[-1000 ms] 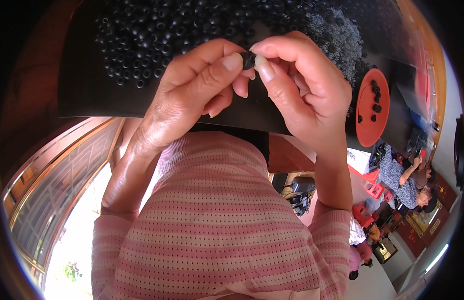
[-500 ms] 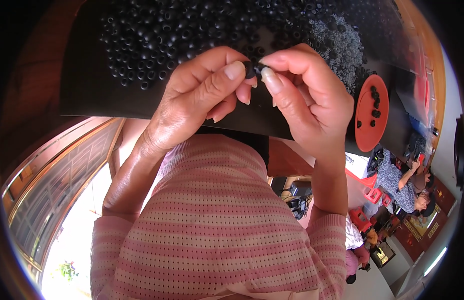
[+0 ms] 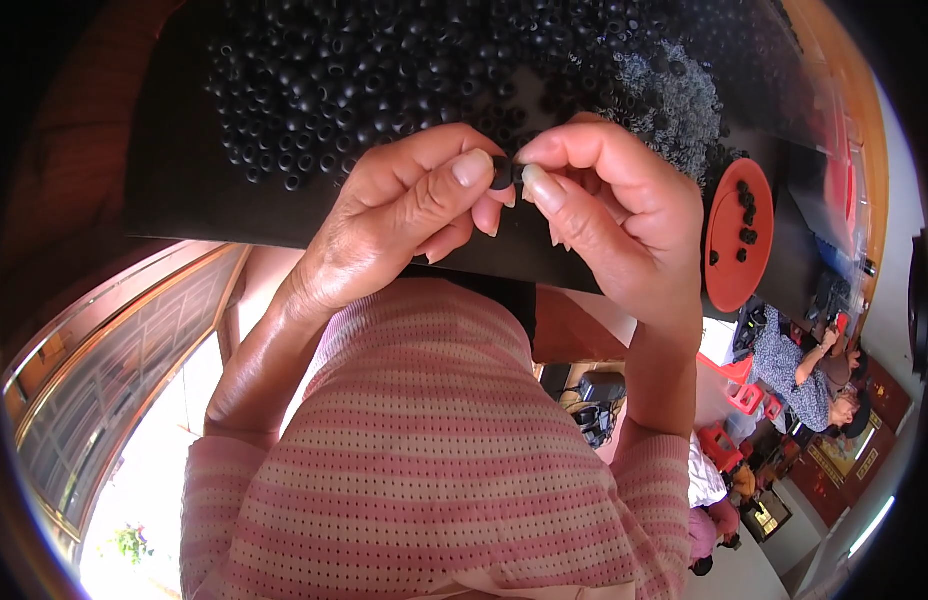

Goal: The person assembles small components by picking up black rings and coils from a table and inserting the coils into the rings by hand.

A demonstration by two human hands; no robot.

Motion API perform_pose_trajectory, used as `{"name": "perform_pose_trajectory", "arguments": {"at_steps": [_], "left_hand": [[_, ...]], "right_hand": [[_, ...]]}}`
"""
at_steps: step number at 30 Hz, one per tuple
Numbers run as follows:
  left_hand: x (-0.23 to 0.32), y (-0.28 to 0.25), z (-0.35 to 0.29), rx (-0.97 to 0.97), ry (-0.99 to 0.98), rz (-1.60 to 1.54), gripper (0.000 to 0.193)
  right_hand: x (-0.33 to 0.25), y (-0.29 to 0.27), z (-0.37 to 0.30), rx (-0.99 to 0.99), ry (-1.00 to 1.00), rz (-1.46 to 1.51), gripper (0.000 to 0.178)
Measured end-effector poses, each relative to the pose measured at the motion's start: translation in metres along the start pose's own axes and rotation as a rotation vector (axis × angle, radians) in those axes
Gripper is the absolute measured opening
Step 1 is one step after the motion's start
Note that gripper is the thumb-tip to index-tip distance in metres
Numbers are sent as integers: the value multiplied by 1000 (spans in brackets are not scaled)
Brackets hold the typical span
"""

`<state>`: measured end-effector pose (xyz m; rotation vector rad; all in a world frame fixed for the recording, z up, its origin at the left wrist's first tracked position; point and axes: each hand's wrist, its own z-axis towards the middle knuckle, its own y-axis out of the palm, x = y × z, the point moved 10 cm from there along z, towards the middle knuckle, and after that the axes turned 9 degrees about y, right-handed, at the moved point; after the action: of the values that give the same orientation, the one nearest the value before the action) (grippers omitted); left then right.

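Observation:
My left hand (image 3: 409, 205) pinches a small black ring-shaped piece (image 3: 502, 173) between thumb and fingertips, above the near part of the black tabletop. My right hand (image 3: 624, 210) is closed in a pinch just beside it, thumb and forefinger on a small dark part (image 3: 518, 174) that meets the ring's right side. Fingertips cover most of that part, so its kind cannot be made out. Beyond both hands spreads a large pile of similar black rings (image 3: 334, 90). A heap of tiny clear-grey pieces (image 3: 674, 115) lies behind my right hand.
An orange oval plate (image 3: 726, 280) bearing several small black pieces stands to the right of my right hand. The black table's (image 3: 184, 205) near edge runs in front of my body. Farther right, a person in a patterned top (image 3: 789, 365) sits near red stools (image 3: 744, 398).
Both hands sit slightly lower in the picture, and the table has shifted a little with the view. The left hand still pinches the ring; the right fingertips remain against it.

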<state>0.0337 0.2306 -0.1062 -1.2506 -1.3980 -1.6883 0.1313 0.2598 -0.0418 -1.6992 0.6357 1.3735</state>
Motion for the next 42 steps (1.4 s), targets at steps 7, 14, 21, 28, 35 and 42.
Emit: {"name": "perform_pose_trajectory", "arguments": {"at_steps": [7,14,21,28,35,42], "left_hand": [[2,0,0,21,-3,-62,36],[0,-4,0,22,-38,-68,36],[4,-4,3,44,-38,-19,36],[0,-5,2,66,-106,47,39],[-6,-4,2,-2,-143,-63,38],[-2,12,3,-103,-96,-196,38]], "right_hand": [[-4,-1,0,79,-44,24,8],[-10,-2,-2,172,-157,-145,10],[-22,4,-11,215,-257,-279,13],[-23,3,-15,267,-319,-317,17],[-23,7,-23,246,-331,-363,18],[-14,14,-19,91,-237,-331,31]]}}
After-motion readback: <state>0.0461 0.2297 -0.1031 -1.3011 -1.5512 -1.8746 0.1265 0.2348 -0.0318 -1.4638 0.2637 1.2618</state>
